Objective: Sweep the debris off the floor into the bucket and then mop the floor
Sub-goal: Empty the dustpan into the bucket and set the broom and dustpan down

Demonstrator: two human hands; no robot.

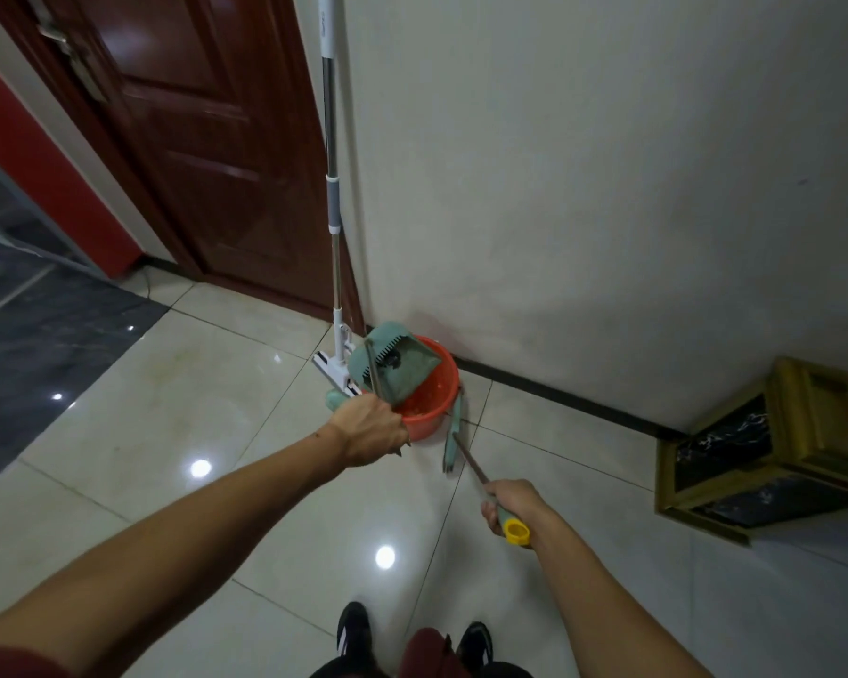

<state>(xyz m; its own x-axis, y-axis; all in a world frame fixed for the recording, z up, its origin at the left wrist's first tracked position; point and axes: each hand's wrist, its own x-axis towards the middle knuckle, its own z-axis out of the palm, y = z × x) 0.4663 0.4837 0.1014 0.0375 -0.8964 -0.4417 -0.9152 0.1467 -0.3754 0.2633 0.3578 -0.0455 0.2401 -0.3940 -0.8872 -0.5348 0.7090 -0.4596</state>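
A red bucket (434, 398) stands on the tiled floor against the wall's dark skirting. My left hand (370, 428) grips the handle of a green dustpan (402, 367), which is tipped over the bucket's rim with dark debris inside it. My right hand (507, 504) is closed on the yellow-capped handle of a broom (466, 460); its green head rests on the floor just right of the bucket. A white flat mop (336, 296) leans upright in the corner beside the door, its head on the floor left of the bucket.
A dark brown door (206, 139) is at the left behind the mop. A yellow-framed box with dark panels (764, 442) stands against the wall at the right. Glossy pale tiles (167, 433) spread around my feet (356, 628); darker flooring lies at far left.
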